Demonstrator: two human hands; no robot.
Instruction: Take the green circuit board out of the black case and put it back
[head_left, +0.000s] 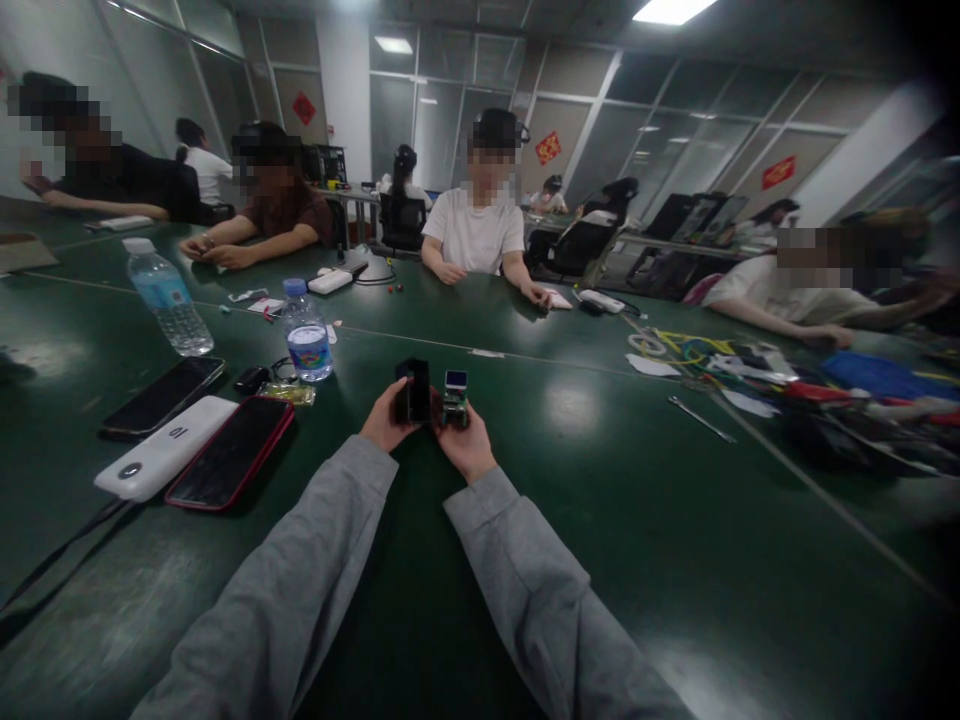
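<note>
My left hand [387,418] is closed around a small black box-like case [414,390], held upright above the green table. Right beside it, my right hand [468,442] grips a small circuit board with a little screen [455,384] at its top. The two held things are close together, with a narrow gap between their upper parts. My fingertips are partly hidden behind them. Grey sleeves cover both forearms.
Two water bottles [307,335], a red-edged phone [231,452], a black phone [163,396] and a white power bank [166,446] stand or lie on the left. A wrench [701,418] and tangled cables [694,348] lie on the right. Several people sit around the green table [600,500].
</note>
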